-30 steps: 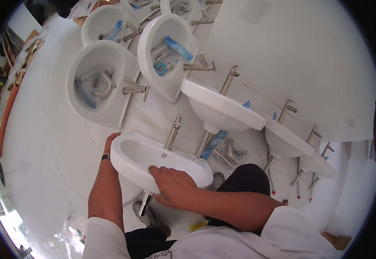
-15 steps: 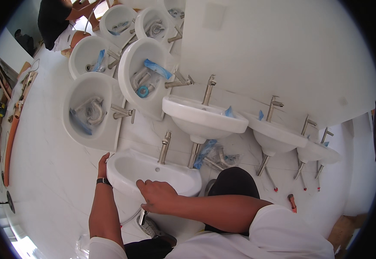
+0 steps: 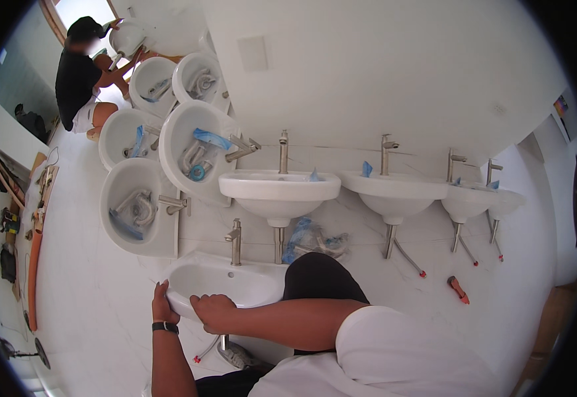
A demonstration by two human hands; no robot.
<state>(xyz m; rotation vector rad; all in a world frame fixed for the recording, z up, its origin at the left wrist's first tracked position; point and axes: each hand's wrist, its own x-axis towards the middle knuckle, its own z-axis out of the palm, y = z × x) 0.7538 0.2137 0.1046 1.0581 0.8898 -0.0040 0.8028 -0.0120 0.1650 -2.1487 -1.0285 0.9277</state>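
A white washbasin [image 3: 252, 284] with a brushed metal tap [image 3: 235, 242] sits low in front of me, its right part hidden behind my dark-clad knee. My left hand [image 3: 163, 304], a dark band on its wrist, grips the basin's left edge. Over the front rim, my right hand [image 3: 214, 313] is closed with its fingers curled on the edge; its underside is hidden. Below the basin a metal drain pipe [image 3: 224, 341] shows, next to a flexible hose [image 3: 206, 349] with a red end.
More washbasins [image 3: 279, 192] with taps line the wall to the right; others [image 3: 139, 205] at left hold bagged pipe fittings. An orange-handled tool [image 3: 458, 290] lies on the floor. A person [image 3: 77, 83] crouches at far left. Orange pipe [image 3: 36, 278] lies along the left.
The view has shifted, bringing more of the crouching person into sight. Both hands stay at the washbasin's edges, and my right hand now sits a little nearer the left one.
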